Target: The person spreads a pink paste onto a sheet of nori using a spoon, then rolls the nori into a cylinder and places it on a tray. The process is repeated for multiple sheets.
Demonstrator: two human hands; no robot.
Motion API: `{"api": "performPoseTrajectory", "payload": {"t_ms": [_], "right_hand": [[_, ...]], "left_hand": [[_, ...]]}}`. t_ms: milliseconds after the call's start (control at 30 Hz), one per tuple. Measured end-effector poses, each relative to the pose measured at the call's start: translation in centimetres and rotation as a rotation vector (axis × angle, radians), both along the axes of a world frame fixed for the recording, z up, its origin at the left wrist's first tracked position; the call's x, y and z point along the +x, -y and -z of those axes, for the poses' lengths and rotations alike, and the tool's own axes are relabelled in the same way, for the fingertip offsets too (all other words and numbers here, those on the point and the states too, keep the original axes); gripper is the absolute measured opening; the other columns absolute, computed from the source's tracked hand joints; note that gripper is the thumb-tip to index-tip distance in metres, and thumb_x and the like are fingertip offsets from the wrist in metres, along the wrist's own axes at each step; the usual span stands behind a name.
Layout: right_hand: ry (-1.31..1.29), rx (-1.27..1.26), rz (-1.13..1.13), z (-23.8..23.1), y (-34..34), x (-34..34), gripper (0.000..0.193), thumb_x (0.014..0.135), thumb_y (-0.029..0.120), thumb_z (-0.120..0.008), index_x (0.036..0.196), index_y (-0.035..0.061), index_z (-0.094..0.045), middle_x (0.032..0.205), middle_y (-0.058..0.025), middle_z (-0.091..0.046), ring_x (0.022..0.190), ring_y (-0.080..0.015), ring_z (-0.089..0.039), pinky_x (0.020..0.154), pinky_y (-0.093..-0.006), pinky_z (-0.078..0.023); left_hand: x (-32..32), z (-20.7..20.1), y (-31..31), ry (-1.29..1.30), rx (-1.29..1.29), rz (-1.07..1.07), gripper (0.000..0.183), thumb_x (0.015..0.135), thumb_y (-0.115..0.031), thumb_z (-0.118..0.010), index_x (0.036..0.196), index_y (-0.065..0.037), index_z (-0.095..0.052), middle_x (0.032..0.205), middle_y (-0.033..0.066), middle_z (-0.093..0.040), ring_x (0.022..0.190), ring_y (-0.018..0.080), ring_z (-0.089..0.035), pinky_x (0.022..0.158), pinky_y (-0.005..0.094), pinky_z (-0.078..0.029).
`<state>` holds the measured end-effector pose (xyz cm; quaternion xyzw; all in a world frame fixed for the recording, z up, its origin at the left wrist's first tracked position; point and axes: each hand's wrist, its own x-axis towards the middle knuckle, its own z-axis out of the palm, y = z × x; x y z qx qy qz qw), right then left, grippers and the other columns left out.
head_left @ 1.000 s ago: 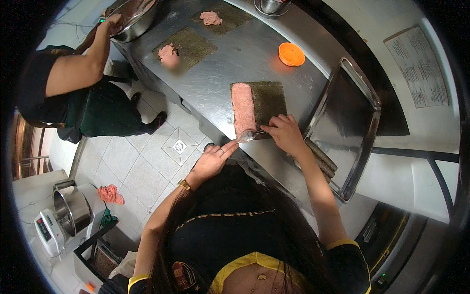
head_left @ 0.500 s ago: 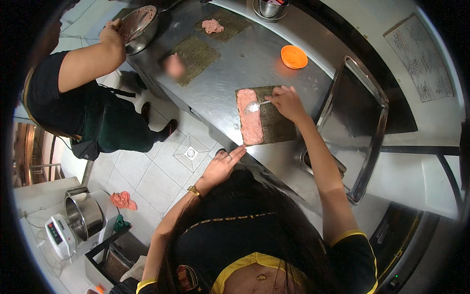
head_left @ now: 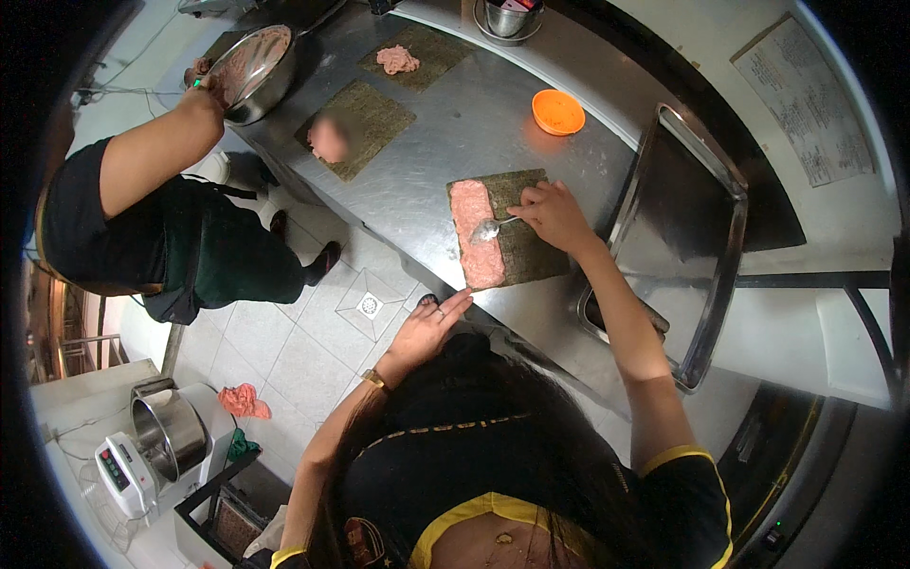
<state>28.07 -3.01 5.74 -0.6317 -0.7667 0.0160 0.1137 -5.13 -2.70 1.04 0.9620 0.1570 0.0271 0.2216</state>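
Note:
A dark green seaweed sheet lies on the metal counter in front of me. A flattened strip of pink minced meat covers its left side; the right side is bare. My right hand is closed around the handle of a metal spoon, whose bowl rests on the meat about midway along the strip. Fingers outstretched, my left hand has its tips at the sheet's near left corner, by the counter edge. It holds nothing.
Farther left lie two more seaweed sheets with lumps of pink meat. A co-worker at the left has a hand at a steel bowl. An orange bowl stands beyond my sheet, a metal tray to the right. A mixer is lower left.
The spoon in my right hand has moved a little nearer to me along the meat strip. My left hand stays at the sheet's corner. The whole view has shifted slightly.

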Motion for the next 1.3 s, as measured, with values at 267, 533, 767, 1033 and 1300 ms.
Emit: {"api": "performPoseTrajectory", "payload": {"t_ms": [267, 533, 767, 1033, 1300], "right_hand": [[0.027, 0.165, 0.237, 1.0, -4.6, -0.1, 0.018, 0.086, 0.022, -0.059, 0.093, 0.0153, -0.075, 0.086, -0.0041, -0.061, 0.09, -0.0225, -0.057, 0.079, -0.0394, -0.04], [0.055, 0.224, 0.411, 2.0, -3.7, -0.4, 0.015, 0.083, 0.012, -0.058, 0.089, 0.0098, -0.072, 0.086, -0.0105, -0.065, 0.086, -0.0285, -0.064, 0.076, -0.0439, -0.046], [-0.143, 0.026, 0.591, 3.4, 0.6, -2.8, 0.019, 0.082, 0.007, -0.054, 0.092, 0.0097, -0.07, 0.086, -0.0155, -0.064, 0.08, -0.0365, -0.064, 0.069, -0.048, -0.051], [-0.33, -0.127, 0.598, 2.0, 6.7, -6.4, 0.018, 0.079, 0.007, -0.055, 0.09, 0.0049, -0.07, 0.089, -0.017, -0.067, 0.083, -0.0362, -0.066, 0.073, -0.0476, -0.053], [-0.296, -0.226, 0.581, -1.2, 14.6, -8.4, 0.019, 0.08, 0.008, -0.056, 0.092, 0.0049, -0.07, 0.092, -0.0148, -0.068, 0.084, -0.0358, -0.066, 0.074, -0.0469, -0.053]], "left_hand": [[0.1, 0.2, -0.1, 0.046, -0.053, -0.012, 0.062, 0.083, -0.002, -0.053, 0.143, -0.01, -0.039, 0.151, 0.0039, -0.038, 0.104, 0.0291, -0.062, 0.097, 0.0415, -0.046], [0.2, -0.1, 0.2, 0.017, -0.073, -0.028, 0.062, 0.082, 0.0, -0.051, 0.142, -0.009, -0.039, 0.15, 0.004, -0.039, 0.103, 0.0312, -0.062, 0.094, 0.0403, -0.048], [0.3, 0.3, 0.4, 0.04, -0.087, -0.05, 0.059, 0.085, -0.003, -0.052, 0.142, -0.009, -0.038, 0.151, 0.0047, -0.038, 0.109, 0.0317, -0.06, 0.096, 0.0408, -0.047], [0.5, 0.4, 0.8, 0.066, -0.125, -0.059, 0.062, 0.083, -0.003, -0.057, 0.142, -0.007, -0.038, 0.151, 0.0073, -0.037, 0.112, 0.0308, -0.058, 0.094, 0.0405, -0.048], [0.5, 0.2, 1.6, 0.047, -0.111, -0.098, 0.063, 0.082, -0.003, -0.059, 0.142, -0.005, -0.038, 0.15, 0.0084, -0.038, 0.112, 0.0308, -0.058, 0.093, 0.0408, -0.048]]}}
